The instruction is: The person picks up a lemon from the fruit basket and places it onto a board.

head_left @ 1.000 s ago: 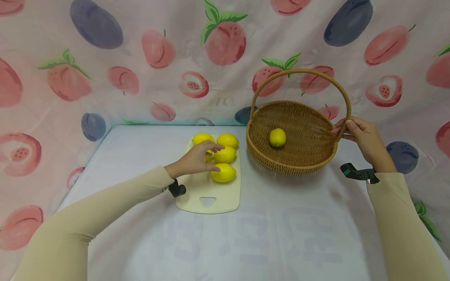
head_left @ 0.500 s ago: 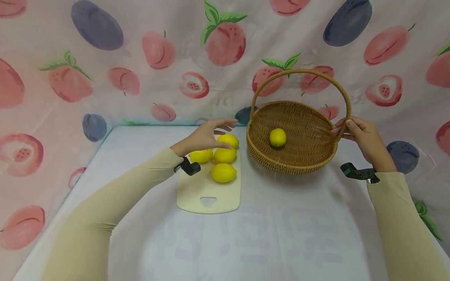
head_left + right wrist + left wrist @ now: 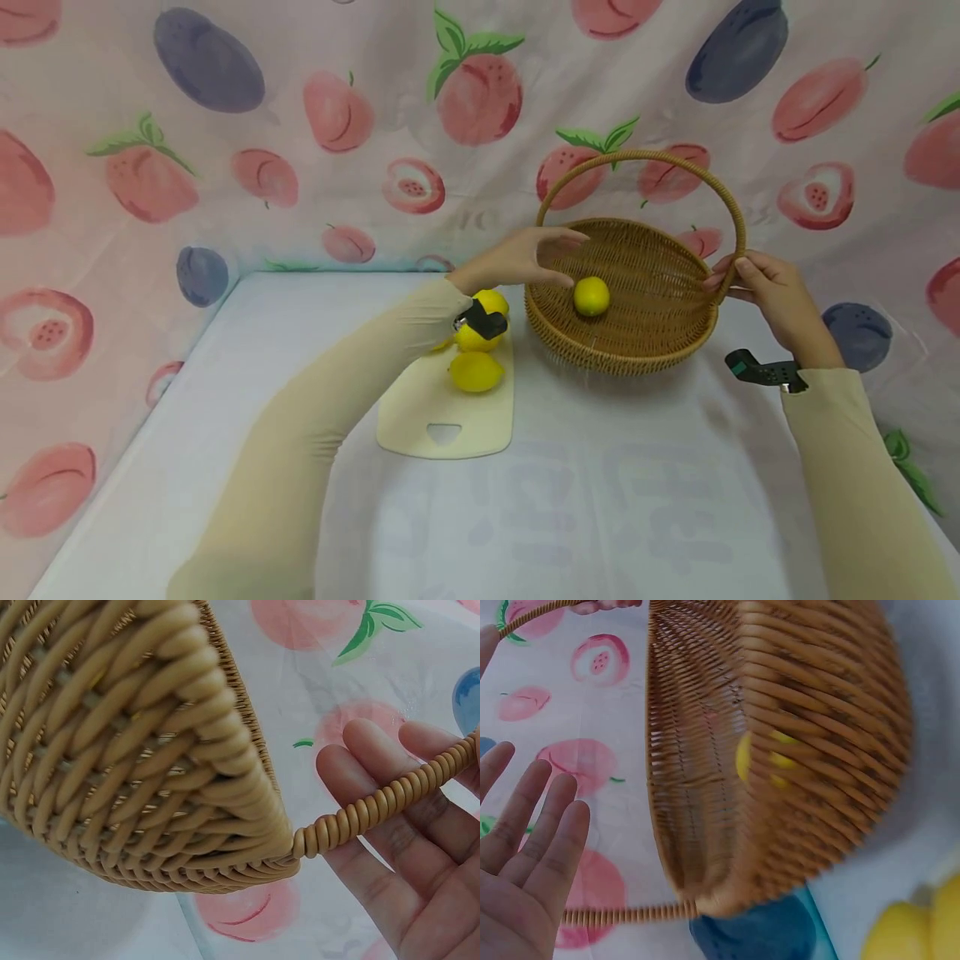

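My left hand (image 3: 534, 257) hovers at the left side of the wicker basket (image 3: 645, 354), thumb and fingers spread with nothing between them. In the left wrist view the fingers (image 3: 555, 825) are extended and the palm is bare. A yellow lemon (image 3: 592, 297) lies inside the basket, partly showing through the weave in that view. With my right hand (image 3: 776, 292) I hold the right end of the arched handle (image 3: 390, 801); fingers pass behind it. Several lemons (image 3: 477, 372) lie on a cream cutting board (image 3: 442, 408), some hidden by my left forearm.
A white cloth (image 3: 585, 500) covers the table beneath the board and basket. Behind stands a fruit-print curtain (image 3: 300, 208), close to the basket's back. My left sleeve (image 3: 322, 433) crosses over the board's left side.
My left hand moved from above the lemons on the board, first to the back, then right to the basket. The right hand and the basket stayed in place.
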A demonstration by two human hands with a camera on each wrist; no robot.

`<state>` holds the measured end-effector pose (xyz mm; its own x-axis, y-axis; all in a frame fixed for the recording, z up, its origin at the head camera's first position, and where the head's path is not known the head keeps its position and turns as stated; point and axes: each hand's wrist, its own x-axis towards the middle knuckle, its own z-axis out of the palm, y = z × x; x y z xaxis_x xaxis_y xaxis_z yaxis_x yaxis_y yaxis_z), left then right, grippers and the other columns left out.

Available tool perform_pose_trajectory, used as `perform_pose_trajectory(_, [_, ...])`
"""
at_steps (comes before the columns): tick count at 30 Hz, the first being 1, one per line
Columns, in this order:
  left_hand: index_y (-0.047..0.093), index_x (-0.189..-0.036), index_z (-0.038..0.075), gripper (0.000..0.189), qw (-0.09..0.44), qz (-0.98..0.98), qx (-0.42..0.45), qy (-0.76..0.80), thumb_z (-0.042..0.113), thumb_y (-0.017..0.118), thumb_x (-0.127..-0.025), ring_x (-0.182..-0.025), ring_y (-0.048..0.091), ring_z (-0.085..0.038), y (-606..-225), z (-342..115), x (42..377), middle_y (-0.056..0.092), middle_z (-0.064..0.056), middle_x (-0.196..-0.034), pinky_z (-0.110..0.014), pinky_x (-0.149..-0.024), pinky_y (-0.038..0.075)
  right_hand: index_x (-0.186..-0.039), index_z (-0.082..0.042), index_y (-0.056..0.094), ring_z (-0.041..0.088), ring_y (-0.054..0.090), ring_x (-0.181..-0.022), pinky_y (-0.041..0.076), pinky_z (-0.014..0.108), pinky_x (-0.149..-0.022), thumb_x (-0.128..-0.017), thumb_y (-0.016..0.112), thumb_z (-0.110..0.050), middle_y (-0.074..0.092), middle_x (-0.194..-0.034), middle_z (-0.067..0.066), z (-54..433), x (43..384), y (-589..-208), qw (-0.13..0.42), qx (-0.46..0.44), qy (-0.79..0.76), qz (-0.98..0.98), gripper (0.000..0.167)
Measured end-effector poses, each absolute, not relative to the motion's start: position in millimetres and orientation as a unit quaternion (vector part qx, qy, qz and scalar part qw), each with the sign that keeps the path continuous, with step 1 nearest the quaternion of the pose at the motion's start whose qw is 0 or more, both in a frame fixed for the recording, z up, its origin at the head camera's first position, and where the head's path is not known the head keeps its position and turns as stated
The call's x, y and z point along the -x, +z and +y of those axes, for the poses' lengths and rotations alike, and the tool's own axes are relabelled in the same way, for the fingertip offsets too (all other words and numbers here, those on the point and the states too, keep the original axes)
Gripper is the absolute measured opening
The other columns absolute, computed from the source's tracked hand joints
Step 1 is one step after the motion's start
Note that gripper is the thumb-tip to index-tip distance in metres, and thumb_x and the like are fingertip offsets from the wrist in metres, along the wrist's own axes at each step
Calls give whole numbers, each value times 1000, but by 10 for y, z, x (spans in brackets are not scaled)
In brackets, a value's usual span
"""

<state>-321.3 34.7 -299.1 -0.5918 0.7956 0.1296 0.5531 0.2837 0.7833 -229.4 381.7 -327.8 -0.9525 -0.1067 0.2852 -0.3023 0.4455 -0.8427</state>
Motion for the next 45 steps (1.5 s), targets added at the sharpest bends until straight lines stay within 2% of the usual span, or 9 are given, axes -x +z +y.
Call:
perform_pose_trajectory(6, [47,-138,13,61,150,800,-409,413,23,72,-83,-129,47,-17,-2986,697,3396,51,-6,-139,-22,-104,41,-105,1,60,-3,65,-89,50,9,-77,-101,38,-28,69,-87,-12,3833,2300,-3290,98,-121,503,-850,37])
perform_pose_trajectory(11, [46,-138,14,61,165,810,-377,417,25,72,-83,-127,48,-18,-3011,953,3533,51,-5,-138,-18,-99,43,-106,1,60,-3,65,-89,50,8,-77,-101,38,-29,69,-86,-13,3840,2299,-3297,97,-113,502,-852,38])
perform_pose_trajectory(16, [47,-138,11,60,167,816,-363,418,23,71,-84,-125,50,-20,-3122,1163,3650,51,-8,-138,-20,-98,44,-106,-2,61,-3,65,-88,50,8,-77,-100,38,-30,69,-87,-13,3832,2299,-3308,99,-114,504,-851,37])
perform_pose_trajectory(21, [45,-138,8,58,176,824,-358,403,22,68,-87,-127,47,-21,-3295,1284,3694,48,-12,-141,-26,-103,41,-106,2,60,-1,65,-88,50,9,-77,-100,39,-28,69,-87,-11,3822,2301,-3329,101,-122,508,-847,38])
perform_pose_trajectory(27, [44,-140,10,58,196,846,-344,358,21,66,-88,-131,43,-21,-3461,1315,3688,44,-10,-144,-29,-106,39,-107,4,59,-2,65,-88,50,9,-77,-101,37,-28,69,-87,-12,3821,2298,-3343,104,-123,500,-851,39])
perform_pose_trajectory(33, [42,-142,11,60,228,855,-341,317,13,66,-87,-134,40,-26,-3532,1299,3672,41,-13,-147,-35,-107,39,-106,5,59,-3,65,-88,50,8,-78,-101,37,-26,69,-87,-12,3825,2286,-3332,106,-127,494,-853,38])
perform_pose_trajectory(40, [42,-142,17,60,248,862,-347,275,13,66,-88,-139,32,-22,-3595,1343,3680,31,-5,-153,-32,-108,38,-104,2,60,-2,65,-88,50,8,-78,-101,37,-26,69,-87,-12,3836,2289,-3324,108,-130,498,-850,36])
perform_pose_trajectory(45, [39,-144,17,63,277,862,-337,257,9,65,-87,-137,34,-19,-3597,1356,3700,28,-3,-155,-28,-101,43,-103,0,61,-2,65,-87,49,8,-78,-101,38,-26,69,-86,-11,3841,2301,-3314,110,-131,499,-849,35])
